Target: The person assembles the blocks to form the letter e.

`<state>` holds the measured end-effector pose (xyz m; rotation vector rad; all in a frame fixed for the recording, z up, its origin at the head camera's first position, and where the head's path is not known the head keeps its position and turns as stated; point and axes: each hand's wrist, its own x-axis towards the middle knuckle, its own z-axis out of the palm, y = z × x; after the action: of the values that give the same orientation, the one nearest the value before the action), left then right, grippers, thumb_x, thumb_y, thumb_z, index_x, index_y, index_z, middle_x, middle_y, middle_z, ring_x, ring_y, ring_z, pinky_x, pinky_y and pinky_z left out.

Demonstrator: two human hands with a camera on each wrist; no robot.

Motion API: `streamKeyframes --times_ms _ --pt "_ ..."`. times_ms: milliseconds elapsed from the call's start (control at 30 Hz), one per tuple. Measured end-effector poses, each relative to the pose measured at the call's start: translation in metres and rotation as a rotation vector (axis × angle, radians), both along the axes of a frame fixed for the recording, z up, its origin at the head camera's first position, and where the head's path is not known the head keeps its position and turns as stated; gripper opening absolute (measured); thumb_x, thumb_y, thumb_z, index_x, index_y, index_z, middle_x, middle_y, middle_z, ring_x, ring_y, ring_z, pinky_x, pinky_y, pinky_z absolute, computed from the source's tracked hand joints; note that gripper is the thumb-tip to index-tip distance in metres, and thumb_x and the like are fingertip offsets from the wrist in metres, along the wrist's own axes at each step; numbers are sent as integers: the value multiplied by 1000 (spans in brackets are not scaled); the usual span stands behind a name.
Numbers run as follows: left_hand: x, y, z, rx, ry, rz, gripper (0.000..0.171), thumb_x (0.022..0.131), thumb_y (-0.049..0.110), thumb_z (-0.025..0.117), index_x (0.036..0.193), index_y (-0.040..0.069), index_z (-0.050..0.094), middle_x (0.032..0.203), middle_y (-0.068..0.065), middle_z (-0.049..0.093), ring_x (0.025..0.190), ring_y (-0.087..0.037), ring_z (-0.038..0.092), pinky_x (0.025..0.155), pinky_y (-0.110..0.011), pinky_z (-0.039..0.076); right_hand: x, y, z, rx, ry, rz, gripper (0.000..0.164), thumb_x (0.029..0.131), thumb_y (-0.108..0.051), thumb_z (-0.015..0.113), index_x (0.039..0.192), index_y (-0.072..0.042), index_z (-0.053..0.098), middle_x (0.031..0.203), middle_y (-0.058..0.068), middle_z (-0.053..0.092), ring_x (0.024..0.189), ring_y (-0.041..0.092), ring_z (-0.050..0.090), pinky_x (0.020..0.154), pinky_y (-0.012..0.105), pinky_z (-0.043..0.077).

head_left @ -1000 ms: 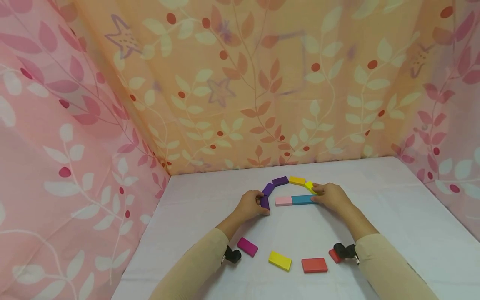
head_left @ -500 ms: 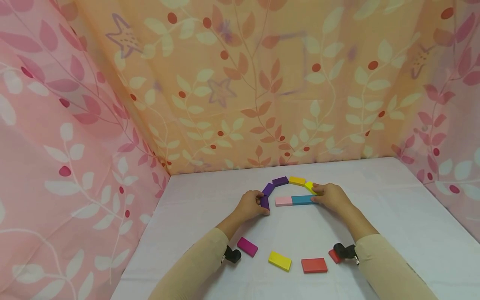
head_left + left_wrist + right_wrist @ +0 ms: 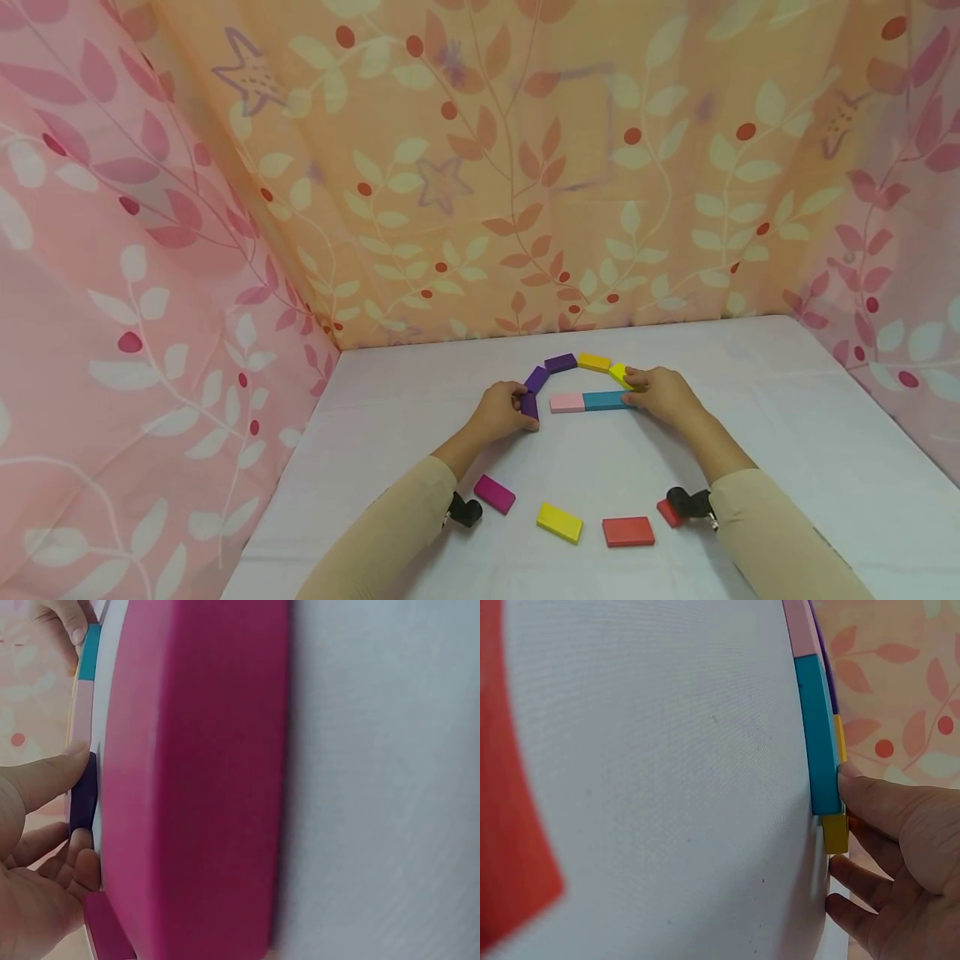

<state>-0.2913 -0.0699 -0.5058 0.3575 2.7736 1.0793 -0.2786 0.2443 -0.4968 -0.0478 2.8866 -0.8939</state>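
Note:
My left hand (image 3: 501,410) pinches a dark purple block (image 3: 529,406) at the left end of a curved row; in the left wrist view its thumb and fingers bracket that block's two ends. My right hand (image 3: 667,393) curls at the row's right end around a yellow block (image 3: 836,835), mostly covered by the hand in the head view. Its thumb tip lies right at the edge of the blue block (image 3: 606,401). A pink block (image 3: 567,403) lies end to end with the blue one. Along the curve sit a purple block (image 3: 536,379), another dark purple block (image 3: 560,362) and an orange-yellow block (image 3: 594,362).
Nearer the body lie a magenta block (image 3: 495,493), a yellow block (image 3: 559,522), a red block (image 3: 628,532) and a second red block (image 3: 669,512), partly under the right wrist camera. A white cloth covers the table (image 3: 390,400); patterned curtains (image 3: 510,167) surround it.

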Motion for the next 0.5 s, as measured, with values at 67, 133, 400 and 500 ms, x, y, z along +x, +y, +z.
streamKeyframes --times_ms 67,133,400,500 --pt "0 0 0 -3 0 1 69 72 23 95 132 4 65 104 -8 63 91 -14 54 82 -27 49 0 0 0 2 -1 -1 55 95 -31 75 140 -4 61 154 15 50 143 51 35 114 68 28" --pt "1 0 0 -5 1 3 69 73 23 95 132 3 65 104 -8 63 92 -14 54 82 -28 49 0 0 0 4 -1 0 55 94 -32 75 140 -4 61 154 15 50 143 51 35 113 68 28" --pt "1 1 -2 1 1 14 69 73 22 95 132 3 65 104 -7 62 93 -16 54 83 -29 50 -1 0 -2 5 1 -4 55 94 -31 75 140 -4 60 154 14 49 144 51 35 114 68 28" --pt "0 1 -3 -3 4 13 69 73 22 95 132 3 65 102 -7 61 92 -16 53 82 -29 49 -1 0 -2 7 3 -3 54 95 -31 74 140 -4 60 154 13 50 144 50 35 114 68 27"
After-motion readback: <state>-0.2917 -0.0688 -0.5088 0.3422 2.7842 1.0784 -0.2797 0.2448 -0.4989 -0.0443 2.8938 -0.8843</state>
